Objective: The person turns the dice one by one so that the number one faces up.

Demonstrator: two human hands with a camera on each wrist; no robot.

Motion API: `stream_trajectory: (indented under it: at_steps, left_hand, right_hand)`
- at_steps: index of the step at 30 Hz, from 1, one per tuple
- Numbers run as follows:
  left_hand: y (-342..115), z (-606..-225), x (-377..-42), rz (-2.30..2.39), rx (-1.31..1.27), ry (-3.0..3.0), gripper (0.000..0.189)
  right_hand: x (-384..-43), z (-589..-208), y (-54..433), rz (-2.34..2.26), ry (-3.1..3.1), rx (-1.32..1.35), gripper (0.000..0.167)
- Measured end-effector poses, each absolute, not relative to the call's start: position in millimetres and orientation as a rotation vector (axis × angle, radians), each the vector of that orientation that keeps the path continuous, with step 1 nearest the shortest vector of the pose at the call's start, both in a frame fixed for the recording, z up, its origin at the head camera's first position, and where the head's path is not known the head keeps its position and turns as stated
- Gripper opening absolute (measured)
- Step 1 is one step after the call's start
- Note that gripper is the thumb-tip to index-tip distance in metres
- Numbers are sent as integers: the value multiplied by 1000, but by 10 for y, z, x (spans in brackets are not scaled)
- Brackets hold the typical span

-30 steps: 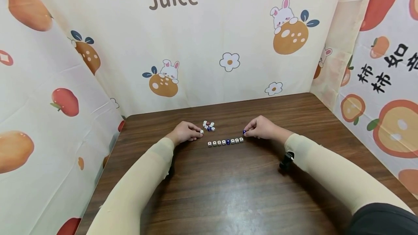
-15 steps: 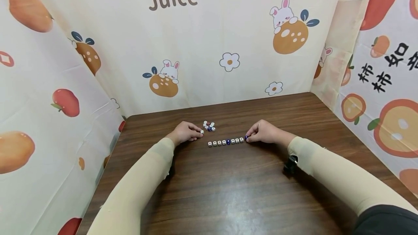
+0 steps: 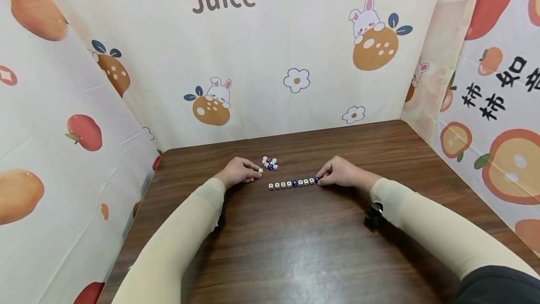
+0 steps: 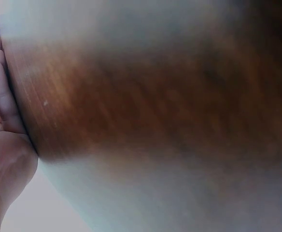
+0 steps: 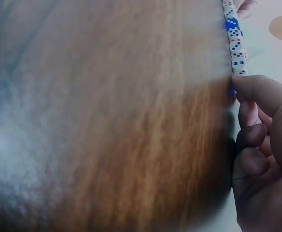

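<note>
Tabletop (image 3: 253, 247): right hand (image 3: 341, 171), three o'clock of the dice row (image 3: 295, 184), pinches a blue die (image 3: 317, 180); overpushing could skew all. Left hand (image 3: 238, 171), ten o'clock, pinches a white die (image 3: 260, 171).

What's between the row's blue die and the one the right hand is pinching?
Three white dice sit in line between the row's blue die and the pinched blue die at the right hand; the head view shows it.

Pale backdrop (image 3: 270, 36) — fruit prints (image 3: 84, 132) (rabbits (image 3: 365, 21), too).
</note>
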State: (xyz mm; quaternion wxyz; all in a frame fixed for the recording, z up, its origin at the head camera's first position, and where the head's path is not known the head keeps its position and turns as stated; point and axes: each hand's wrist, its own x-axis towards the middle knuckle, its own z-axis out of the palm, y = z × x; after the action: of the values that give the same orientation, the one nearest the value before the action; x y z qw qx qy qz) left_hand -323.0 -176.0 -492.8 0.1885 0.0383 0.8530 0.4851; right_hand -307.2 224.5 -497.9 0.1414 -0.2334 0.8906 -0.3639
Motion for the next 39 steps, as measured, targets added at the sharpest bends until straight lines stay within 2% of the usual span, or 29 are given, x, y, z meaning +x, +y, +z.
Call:
stream_trajectory:
  at_steps: [34, 39]
  left_hand:
    - [-1754, -4905, -3209, 1372, 123, 2402, 21]
    - [-1750, -4900, -3202, 1380, 125, 2398, 22]
  right_hand:
    - [-3054, -4976, 2231, -1061, 2571, -660, 13]
    - [-3083, -4951, 2259, -1044, 2544, -681, 20]
